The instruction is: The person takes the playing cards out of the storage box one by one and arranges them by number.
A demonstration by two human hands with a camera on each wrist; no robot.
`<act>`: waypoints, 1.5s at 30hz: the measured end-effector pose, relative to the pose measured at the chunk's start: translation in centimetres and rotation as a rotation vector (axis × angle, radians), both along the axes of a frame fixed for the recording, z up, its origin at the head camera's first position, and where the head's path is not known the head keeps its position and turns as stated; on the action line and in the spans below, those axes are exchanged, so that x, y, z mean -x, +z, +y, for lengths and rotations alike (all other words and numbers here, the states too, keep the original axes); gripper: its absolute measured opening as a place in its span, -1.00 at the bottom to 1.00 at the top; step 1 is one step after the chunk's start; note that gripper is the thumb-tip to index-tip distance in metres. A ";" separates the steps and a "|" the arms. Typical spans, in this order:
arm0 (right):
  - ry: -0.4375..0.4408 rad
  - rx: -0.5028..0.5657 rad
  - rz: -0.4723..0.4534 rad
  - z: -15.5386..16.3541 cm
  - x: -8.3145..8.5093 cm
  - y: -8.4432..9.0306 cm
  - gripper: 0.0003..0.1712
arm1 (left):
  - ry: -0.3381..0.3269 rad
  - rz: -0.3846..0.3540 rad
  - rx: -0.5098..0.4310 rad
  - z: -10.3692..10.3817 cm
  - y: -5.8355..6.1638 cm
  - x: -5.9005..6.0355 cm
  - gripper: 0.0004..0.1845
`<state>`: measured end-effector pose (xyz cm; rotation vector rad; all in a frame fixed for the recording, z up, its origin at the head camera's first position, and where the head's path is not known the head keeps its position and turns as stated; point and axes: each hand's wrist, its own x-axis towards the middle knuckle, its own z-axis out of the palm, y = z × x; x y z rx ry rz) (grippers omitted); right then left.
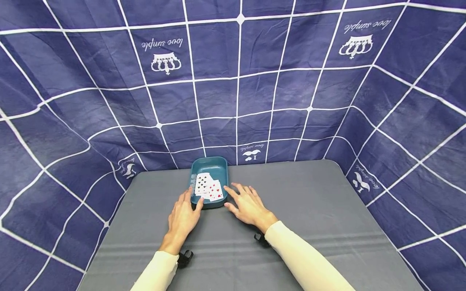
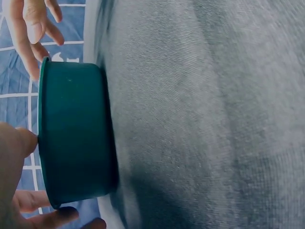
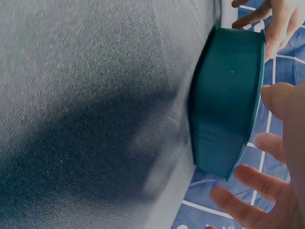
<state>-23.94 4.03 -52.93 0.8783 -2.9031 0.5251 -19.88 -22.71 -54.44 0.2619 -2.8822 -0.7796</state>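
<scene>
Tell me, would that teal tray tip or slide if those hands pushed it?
The tray would probably slide rather than tip: it sits flat and low on the grey cloth. It looks like stiff, light plastic, so it should keep its shape. The loose cards inside may shift if it jerks.

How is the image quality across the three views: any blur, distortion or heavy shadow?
Head view: sharp, evenly lit, but the backdrop's grid lines bow outward. Left wrist view: the teal tray is clear, the left hand blurred at the edge. Right wrist view: soft focus, a dark shadow on the grey table.
</scene>
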 end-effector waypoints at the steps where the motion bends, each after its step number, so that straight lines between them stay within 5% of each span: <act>1: 0.003 0.007 -0.001 0.0 0.1 -0.1 -0.24 | -0.002 0.006 -0.007 -0.1 -0.1 0.0 -0.18; 13: 0.068 0.082 0.115 -0.1 0.7 -1.5 -0.53 | 0.000 0.114 -0.072 -0.6 -0.4 -0.4 -0.25; 25: 0.075 0.075 0.207 -0.4 0.3 -1.7 -0.68 | -0.025 0.147 -0.077 -0.7 -0.4 -1.0 -0.27; 45: 0.077 0.047 0.223 0.9 -2.8 -2.0 -0.75 | -0.047 0.172 -0.089 0.1 -1.0 -4.0 -0.32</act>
